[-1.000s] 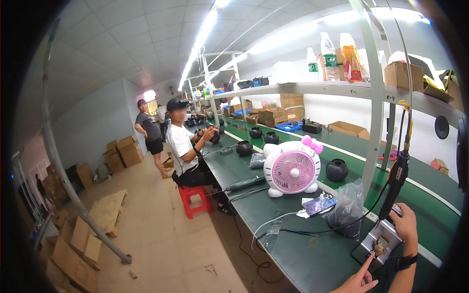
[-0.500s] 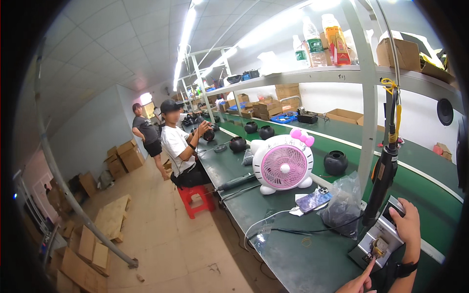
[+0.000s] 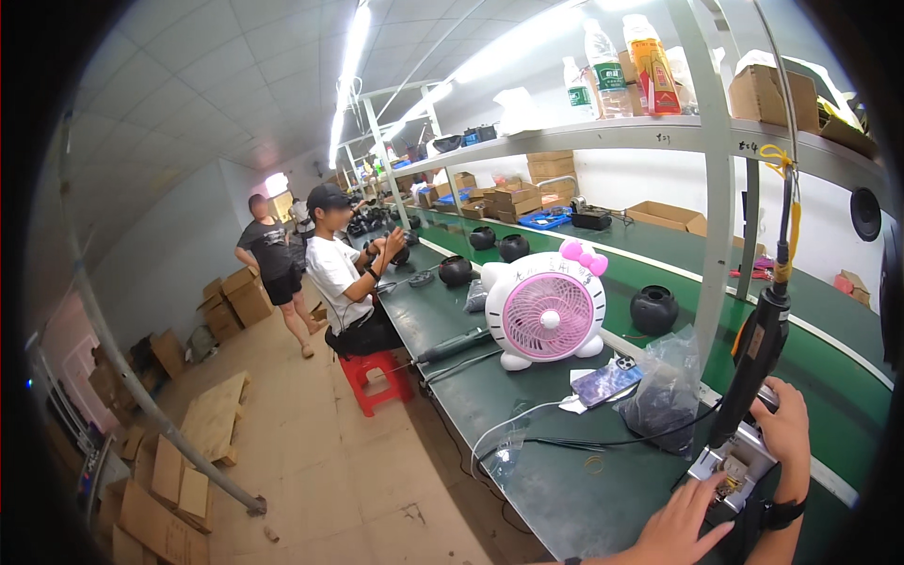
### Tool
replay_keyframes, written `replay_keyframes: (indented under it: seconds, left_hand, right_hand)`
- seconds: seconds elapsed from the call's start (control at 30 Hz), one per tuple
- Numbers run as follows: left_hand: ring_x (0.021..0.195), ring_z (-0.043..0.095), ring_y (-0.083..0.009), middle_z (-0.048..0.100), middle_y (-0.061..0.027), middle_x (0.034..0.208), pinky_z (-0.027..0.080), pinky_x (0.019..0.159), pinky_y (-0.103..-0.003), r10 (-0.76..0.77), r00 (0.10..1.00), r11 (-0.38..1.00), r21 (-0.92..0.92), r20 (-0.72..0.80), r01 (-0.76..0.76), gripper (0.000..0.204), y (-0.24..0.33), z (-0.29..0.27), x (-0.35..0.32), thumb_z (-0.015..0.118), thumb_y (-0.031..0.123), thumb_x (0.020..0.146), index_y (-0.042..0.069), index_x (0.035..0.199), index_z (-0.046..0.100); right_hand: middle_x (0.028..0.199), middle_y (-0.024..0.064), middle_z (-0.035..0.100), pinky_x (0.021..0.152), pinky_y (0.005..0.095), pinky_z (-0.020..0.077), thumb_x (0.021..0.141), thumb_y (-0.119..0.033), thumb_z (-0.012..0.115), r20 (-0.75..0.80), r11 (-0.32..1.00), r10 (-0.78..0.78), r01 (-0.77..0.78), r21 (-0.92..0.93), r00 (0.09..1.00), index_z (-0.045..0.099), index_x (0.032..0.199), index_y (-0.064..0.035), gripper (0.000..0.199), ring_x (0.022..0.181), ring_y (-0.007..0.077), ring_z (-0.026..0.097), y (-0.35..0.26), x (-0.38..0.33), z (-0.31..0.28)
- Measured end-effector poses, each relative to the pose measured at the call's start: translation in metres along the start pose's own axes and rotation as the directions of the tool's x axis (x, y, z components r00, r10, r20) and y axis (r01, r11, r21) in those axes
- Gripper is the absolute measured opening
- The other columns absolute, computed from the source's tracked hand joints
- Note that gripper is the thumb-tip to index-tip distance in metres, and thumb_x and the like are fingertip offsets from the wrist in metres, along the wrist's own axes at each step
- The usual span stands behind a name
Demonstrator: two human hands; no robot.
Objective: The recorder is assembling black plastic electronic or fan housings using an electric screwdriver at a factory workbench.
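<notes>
A small silver-grey metal box (image 3: 720, 468) with a brass-coloured part (image 3: 731, 478) in its opening stands at the bench's near right. My right hand (image 3: 783, 421) grips the box's far right side, with its fingertips partly hidden behind the casing. My left hand (image 3: 680, 524) reaches in from the lower edge, fingers stretched out and thumb apart. Its fingertips touch or nearly touch the box's front beside the brass part. A black electric screwdriver (image 3: 750, 363) hangs just above the box, on a cable tied with yellow cord.
Left of the box are a clear bag of dark parts (image 3: 662, 400), a phone (image 3: 607, 383) and a white-and-pink fan (image 3: 549, 311). Round black housings (image 3: 653, 311) stand along the bench (image 3: 565, 461). A shelf post (image 3: 720, 217) rises behind. A co-worker (image 3: 339, 268) sits farther left.
My left hand has moved farther in, from one pointing finger to several outstretched fingers at the box front. The box sits tilted differently under my right hand. The view has shifted slightly.
</notes>
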State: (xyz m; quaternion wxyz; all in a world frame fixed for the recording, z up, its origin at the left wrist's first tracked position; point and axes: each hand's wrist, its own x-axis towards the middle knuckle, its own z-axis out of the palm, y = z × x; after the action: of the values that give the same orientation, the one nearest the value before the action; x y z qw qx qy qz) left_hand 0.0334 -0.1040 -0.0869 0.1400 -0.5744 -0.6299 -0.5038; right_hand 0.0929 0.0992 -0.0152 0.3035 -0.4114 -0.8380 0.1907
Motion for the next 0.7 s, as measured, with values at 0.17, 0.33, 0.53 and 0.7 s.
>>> replay_keyframes:
  seconds: [0.17, 0.33, 0.53, 0.7]
  left_hand:
    - [0.107, 0.052, -0.0353, 0.051, -0.0193, 0.117, 0.049, 0.084, -0.041, -0.145, 0.970, 0.989, 0.039, 0.195, 0.140, 0.058, -0.014, 0.013, 0.021, 0.072, 0.026, 0.085, -0.003, 0.128, 0.047]
    - [0.102, 0.054, -0.0309, 0.053, -0.0153, 0.114, 0.048, 0.077, -0.038, -0.103, 0.985, 0.992, 0.091, 0.139, 0.091, 0.056, -0.027, 0.027, 0.020, 0.071, 0.028, 0.086, -0.001, 0.128, 0.049]
    - [0.099, 0.056, -0.0293, 0.056, -0.0125, 0.112, 0.049, 0.072, -0.038, -0.067, 0.991, 0.990, 0.132, 0.120, 0.051, 0.055, -0.016, 0.039, 0.033, 0.070, 0.036, 0.086, 0.002, 0.126, 0.053]
    - [0.092, 0.064, -0.0350, 0.066, -0.0150, 0.105, 0.051, 0.074, -0.046, -0.116, 0.986, 0.986, 0.133, 0.116, 0.100, 0.052, -0.028, 0.021, 0.036, 0.079, 0.035, 0.076, 0.004, 0.113, 0.060]
  right_hand:
    - [0.112, 0.0149, 0.064, 0.097, 0.0413, 0.0453, 0.081, -0.029, 0.076, -0.039, 0.999, -0.021, 0.022, 0.033, 0.999, 0.063, 0.122, -0.0040, 0.050, 0.110, 0.0334, 0.058, 0.015, -0.001, 0.005]
    - [0.109, 0.0144, 0.064, 0.095, 0.0419, 0.0449, 0.080, -0.030, 0.075, -0.048, 0.995, -0.060, 0.063, 0.073, 0.997, 0.065, 0.119, -0.0041, 0.047, 0.107, 0.0338, 0.058, 0.008, -0.001, 0.005]
    - [0.112, 0.0161, 0.065, 0.095, 0.0432, 0.0457, 0.079, -0.033, 0.076, -0.057, 0.998, -0.047, 0.049, 0.031, 0.997, 0.066, 0.119, -0.0039, 0.051, 0.108, 0.0352, 0.058, 0.015, -0.003, -0.009]
    - [0.118, 0.0196, 0.067, 0.096, 0.0452, 0.0482, 0.079, -0.047, 0.076, 0.064, 0.996, -0.072, 0.068, 0.060, 0.995, 0.068, 0.121, -0.0032, 0.061, 0.112, 0.0380, 0.060, -0.005, 0.006, 0.004]
